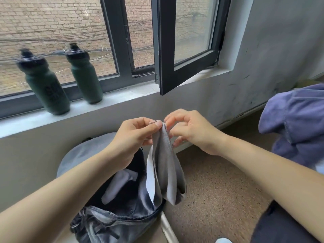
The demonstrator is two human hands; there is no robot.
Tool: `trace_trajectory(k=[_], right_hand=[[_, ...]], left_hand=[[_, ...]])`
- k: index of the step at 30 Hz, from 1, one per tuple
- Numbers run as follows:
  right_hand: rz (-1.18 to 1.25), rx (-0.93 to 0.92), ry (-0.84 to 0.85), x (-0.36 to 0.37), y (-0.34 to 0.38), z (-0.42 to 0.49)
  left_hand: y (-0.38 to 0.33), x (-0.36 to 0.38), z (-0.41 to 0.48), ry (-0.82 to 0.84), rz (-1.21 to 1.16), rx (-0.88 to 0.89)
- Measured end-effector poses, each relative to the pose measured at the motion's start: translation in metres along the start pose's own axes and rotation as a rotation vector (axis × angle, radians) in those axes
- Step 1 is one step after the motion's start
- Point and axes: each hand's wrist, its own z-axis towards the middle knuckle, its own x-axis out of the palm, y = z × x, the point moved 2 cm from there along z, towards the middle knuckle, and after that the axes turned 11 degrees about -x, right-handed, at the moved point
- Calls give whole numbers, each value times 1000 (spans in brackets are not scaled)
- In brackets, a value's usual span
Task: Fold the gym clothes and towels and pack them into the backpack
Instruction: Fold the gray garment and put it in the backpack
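Observation:
A small grey towel (164, 169) hangs in front of me, pinched at its top edge by my left hand (135, 135) and my right hand (189, 130), whose fingertips almost meet. Its lower end dangles over the open grey backpack (84, 151) below, which leans against the wall. Inside the backpack's dark opening lies a pale folded item (119, 185). A blue-purple garment (296, 123) is heaped at the right edge.
Two dark green water bottles (43, 83) (84, 74) stand on the window sill (122, 95) at upper left. An open window sash (184, 41) juts inward above my hands. Speckled brown floor (219, 199) spreads at lower right.

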Motion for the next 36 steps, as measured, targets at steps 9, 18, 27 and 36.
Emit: trace_trajectory(k=[9, 18, 27, 36], right_hand=[[37, -36, 92, 1, -4, 0], [-205, -180, -209, -16, 2, 6], [-232, -245, -188, -19, 5, 4], [-97, -267, -185, -40, -2, 5]], left_hand=[[-5, 4, -7, 42, 9, 89], [25, 10, -6, -52, 385, 137], [48, 32, 14, -403, 678, 140], [58, 21, 31, -294, 711, -62]])
